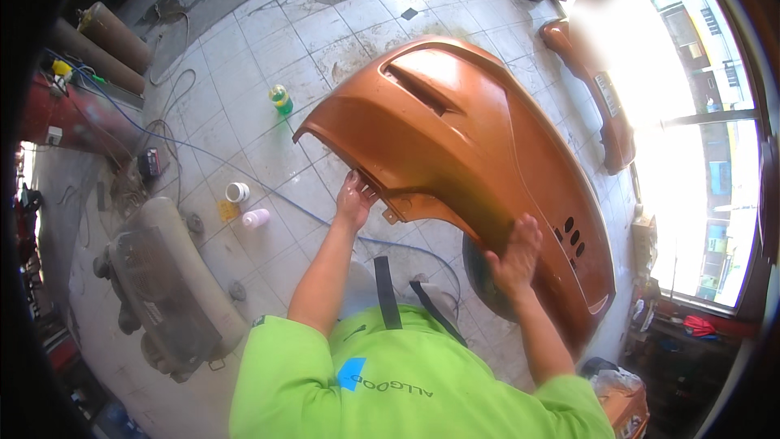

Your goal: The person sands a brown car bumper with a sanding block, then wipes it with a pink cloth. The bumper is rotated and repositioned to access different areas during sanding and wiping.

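Observation:
A large orange car bumper (pixel 455 138), long and curved, slants across the floor in front of me. It has a slot near its far end and several small dark holes towards the near right end. My left hand (pixel 356 202) grips its near edge, fingers curled at the rim beside a small tab. Against the bumper's surface further right lies my right hand (pixel 518 258), palm down with fingers stretched out. Part of a dark round tyre-like thing (pixel 481 276) shows beneath the bumper; the rest is hidden.
A blue hose (pixel 284 197) crosses the tiles and passes below the bumper. Left of it stand a white tub (pixel 237 192), a pink bottle (pixel 256 218) and a green bottle (pixel 281 99). A dusty grey part (pixel 175 276) lies left; another orange bumper (pixel 597 102) lies right, by the bright windows.

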A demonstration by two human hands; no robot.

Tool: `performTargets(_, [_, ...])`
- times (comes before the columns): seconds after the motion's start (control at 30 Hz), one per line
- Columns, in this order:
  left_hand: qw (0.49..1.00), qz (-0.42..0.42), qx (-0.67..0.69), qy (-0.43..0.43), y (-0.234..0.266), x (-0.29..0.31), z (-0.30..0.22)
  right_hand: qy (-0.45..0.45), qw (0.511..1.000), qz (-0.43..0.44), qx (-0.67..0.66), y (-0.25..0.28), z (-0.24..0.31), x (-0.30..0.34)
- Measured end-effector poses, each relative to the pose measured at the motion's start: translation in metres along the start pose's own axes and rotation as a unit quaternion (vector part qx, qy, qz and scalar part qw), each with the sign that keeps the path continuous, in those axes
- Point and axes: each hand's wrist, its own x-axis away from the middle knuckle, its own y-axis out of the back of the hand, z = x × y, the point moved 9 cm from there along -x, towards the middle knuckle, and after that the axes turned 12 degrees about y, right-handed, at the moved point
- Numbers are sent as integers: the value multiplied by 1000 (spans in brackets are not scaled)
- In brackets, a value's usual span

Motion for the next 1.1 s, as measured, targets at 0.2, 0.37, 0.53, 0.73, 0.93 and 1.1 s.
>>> performTargets(0.2, [1000, 19, 8, 21, -9, 4, -2, 372, 918, 93, -100, -53, 198, -228])
performTargets(0.37, [997, 72, -4, 40, -7, 8, -16, 400, 901, 158, -63, -48, 183, -211])
performTargets(0.53, [997, 67, -2, 42, -14, 1, -6, 341, 922, 183, 2, -47, 150, -176])
performTargets(0.73, [998, 48, -32, 19, 7, 1, -4, 443, 886, 133, -18, -92, 281, -327])
performTargets(0.93, [997, -3, -71, 2, 14, -11, 5, 431, 887, 163, -19, -153, 338, -410])
performTargets(1.1, [998, 2, -49, -24, 23, -45, 29, 468, 868, 164, 0, -84, 250, -283])
